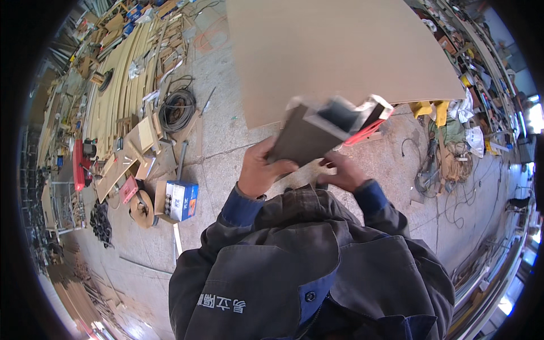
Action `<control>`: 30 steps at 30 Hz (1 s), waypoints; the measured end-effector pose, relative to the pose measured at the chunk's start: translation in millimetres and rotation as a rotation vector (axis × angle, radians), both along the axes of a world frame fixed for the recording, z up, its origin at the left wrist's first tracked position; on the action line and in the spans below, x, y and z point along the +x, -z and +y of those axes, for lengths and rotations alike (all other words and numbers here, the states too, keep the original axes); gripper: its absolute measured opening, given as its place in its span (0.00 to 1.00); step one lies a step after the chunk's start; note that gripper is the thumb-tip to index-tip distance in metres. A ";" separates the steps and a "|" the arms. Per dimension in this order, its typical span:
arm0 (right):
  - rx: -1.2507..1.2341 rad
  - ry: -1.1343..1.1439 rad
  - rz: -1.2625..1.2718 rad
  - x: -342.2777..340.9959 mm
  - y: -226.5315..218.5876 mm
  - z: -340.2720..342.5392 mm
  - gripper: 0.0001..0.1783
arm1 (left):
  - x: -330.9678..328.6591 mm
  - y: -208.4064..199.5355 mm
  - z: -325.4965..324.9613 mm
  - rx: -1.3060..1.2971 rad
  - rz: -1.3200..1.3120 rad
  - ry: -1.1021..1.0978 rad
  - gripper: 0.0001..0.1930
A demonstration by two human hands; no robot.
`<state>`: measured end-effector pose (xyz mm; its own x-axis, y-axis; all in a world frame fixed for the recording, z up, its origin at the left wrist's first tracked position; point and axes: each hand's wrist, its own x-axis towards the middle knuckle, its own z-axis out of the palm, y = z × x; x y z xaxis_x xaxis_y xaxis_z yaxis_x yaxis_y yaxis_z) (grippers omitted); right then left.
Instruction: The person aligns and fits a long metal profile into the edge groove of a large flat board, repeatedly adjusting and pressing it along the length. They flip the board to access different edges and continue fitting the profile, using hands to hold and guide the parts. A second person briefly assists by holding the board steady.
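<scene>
A thick grey metal profile (309,133) with a channel-like end is held up in front of my chest, slanting and somewhat blurred. My left hand (262,170) is closed around its lower left side, the thumb lying across the near face. Close under its right side is my right hand (347,171), smeared by motion, its fingers bent toward the profile. Whether those fingers touch it or hold anything, I cannot tell. Along the right end of the profile runs a red strip-like piece (368,133), whose kind is unclear.
Ahead lies a large brown board (345,51). To the left are a coiled black cable (177,110), a blue-and-white box (181,201), a brown tape roll (143,209) and long wooden strips (122,85). Loose cables (462,192) and yellow gloves (430,111) lie at right.
</scene>
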<state>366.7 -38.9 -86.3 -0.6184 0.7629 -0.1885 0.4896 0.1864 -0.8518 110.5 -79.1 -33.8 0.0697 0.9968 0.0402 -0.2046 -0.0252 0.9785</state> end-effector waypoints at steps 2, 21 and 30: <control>-0.107 -0.062 0.040 -21.3 6.0 -8.7 0.35 | 17.6 1.3 16.6 -0.009 0.050 0.156 0.20; -0.453 0.941 0.787 86.0 21.4 27.6 0.24 | -8.3 85.9 -82.3 -0.526 0.174 0.442 0.19; -0.517 0.918 0.869 159.1 -5.7 109.1 0.28 | -0.1 103.7 -6.0 -0.222 -0.681 0.009 0.24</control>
